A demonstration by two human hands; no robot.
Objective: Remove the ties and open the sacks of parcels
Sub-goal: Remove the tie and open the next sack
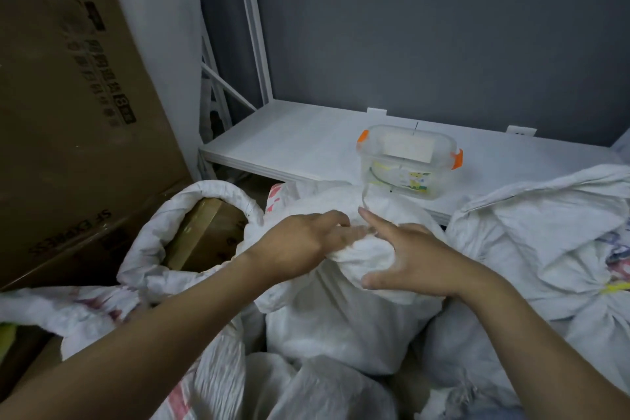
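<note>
Woven sack (341, 317), just in front of the clear box (409, 160), is being clamped at its bunched neck by the left hand (306, 242), fingers curled, and the cupping right hand (419, 259). Soft, slippery cloth is probably best being gripped there.

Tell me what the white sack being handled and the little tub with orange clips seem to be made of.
The middle sack looks like woven plastic fabric, matt white: it creases stiffly and crumples at its bunched neck. The tub appears to be clear rigid plastic, slightly glossy, since its contents show through. Its clips look like opaque orange plastic.
</note>
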